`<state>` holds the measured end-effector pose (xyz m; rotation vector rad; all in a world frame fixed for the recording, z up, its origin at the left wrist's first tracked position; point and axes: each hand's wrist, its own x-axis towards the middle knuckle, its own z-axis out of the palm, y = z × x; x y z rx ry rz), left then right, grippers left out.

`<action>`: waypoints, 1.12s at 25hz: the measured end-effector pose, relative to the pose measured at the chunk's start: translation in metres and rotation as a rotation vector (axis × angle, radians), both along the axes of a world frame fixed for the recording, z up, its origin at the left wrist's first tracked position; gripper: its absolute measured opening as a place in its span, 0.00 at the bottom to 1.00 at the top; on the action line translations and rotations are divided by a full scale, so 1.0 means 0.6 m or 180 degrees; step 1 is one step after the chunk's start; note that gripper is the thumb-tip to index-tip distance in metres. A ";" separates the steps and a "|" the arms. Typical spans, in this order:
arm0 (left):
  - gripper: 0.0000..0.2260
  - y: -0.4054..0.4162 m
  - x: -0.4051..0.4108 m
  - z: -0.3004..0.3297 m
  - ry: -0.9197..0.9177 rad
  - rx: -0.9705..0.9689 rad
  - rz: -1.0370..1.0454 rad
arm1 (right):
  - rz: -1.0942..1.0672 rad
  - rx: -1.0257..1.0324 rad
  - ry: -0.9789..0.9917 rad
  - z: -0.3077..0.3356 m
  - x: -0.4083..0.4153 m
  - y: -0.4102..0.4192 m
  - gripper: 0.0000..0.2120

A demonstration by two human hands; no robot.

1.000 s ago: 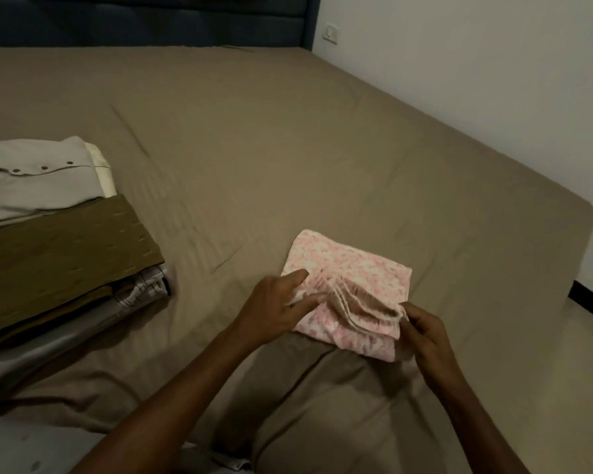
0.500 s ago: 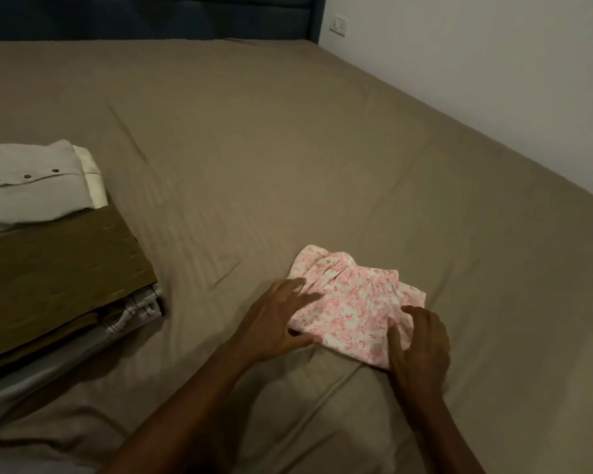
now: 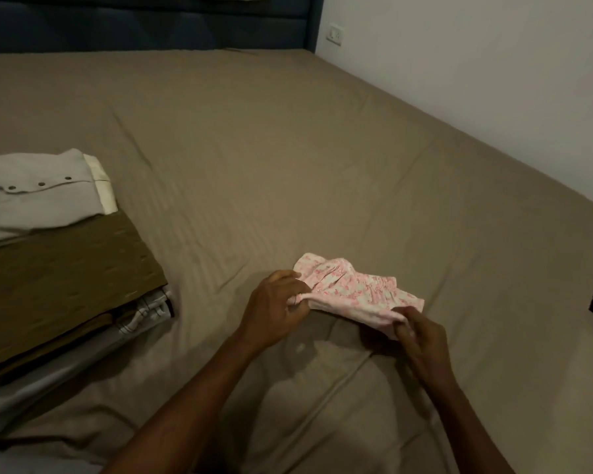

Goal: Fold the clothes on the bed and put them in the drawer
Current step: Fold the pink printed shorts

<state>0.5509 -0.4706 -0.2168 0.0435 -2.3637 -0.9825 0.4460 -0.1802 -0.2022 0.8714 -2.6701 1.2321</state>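
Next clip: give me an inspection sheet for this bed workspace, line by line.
Surface: taupe striped bedsheet, creased near the hands.
Job's things: small pink floral garment, partly folded, near edge lifted off the sheet.
Clutter: stack of folded clothes at left, olive textured piece over grey ones; grey buttoned shirt behind it.
Grippers: left hand pinches the garment's left end; right hand pinches its right end.
Cables: nothing seen.
Surroundings: dark blue padded headboard, white wall with a socket; no drawer in view.
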 end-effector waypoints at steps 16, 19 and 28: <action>0.08 -0.137 0.047 -0.037 -0.0948 0.0655 0.1827 | -0.0740 -0.0703 -0.1840 -0.032 -0.103 -0.098 0.09; 0.17 -0.157 0.054 -0.068 -0.0838 0.0186 0.0983 | -0.0239 -0.1026 -0.2002 -0.048 -0.097 -0.087 0.12; 0.07 -0.228 0.034 -0.062 -0.1381 0.1457 -0.0339 | 0.0293 -0.1072 -0.1956 -0.078 -0.111 -0.087 0.13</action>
